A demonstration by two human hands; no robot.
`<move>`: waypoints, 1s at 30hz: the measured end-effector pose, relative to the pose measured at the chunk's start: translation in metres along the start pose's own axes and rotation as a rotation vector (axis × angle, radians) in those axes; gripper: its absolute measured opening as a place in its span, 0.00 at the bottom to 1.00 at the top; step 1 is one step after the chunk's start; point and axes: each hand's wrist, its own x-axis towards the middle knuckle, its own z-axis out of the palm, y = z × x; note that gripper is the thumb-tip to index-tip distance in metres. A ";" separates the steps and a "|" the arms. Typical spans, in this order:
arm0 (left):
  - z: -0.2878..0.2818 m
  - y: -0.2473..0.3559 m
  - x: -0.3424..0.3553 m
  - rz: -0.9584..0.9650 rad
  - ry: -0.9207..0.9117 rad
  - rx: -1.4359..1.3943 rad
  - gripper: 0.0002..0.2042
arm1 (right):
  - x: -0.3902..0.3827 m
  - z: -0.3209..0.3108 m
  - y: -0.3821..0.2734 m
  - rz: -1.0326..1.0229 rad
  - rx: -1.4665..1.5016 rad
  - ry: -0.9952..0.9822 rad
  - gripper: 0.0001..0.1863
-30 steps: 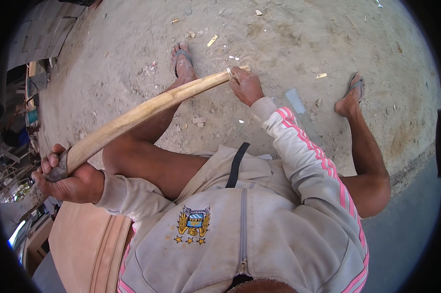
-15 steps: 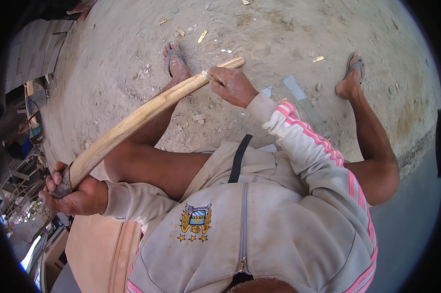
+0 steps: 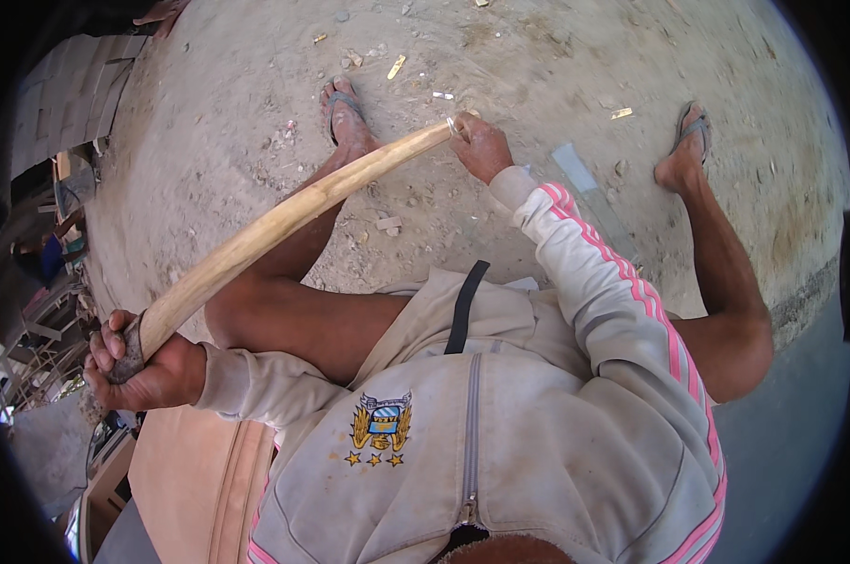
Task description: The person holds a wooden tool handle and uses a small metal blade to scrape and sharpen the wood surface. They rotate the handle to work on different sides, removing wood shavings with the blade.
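Head view: your left hand (image 3: 148,367) grips the curved wooden stick (image 3: 289,212) low, over your left leg (image 3: 307,321), right hand (image 3: 481,148) pinching a pale sliver (image 3: 451,124) at its tip (scraping step, I'd guess), so another stroke wants steadiness.

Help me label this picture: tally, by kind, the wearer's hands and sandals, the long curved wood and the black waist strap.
Hands: 2
Sandals: 2
Curved wood: 1
Black strap: 1
Total: 6
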 end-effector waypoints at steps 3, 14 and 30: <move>0.001 0.001 -0.001 0.025 0.001 0.008 0.09 | -0.004 0.004 -0.009 0.022 0.063 -0.047 0.10; -0.005 0.003 0.003 -0.015 -0.169 -0.104 0.06 | -0.012 -0.002 0.002 0.108 0.111 -0.133 0.10; 0.001 0.007 -0.005 0.008 -0.112 -0.074 0.06 | -0.012 -0.014 -0.030 -0.304 0.007 -0.088 0.10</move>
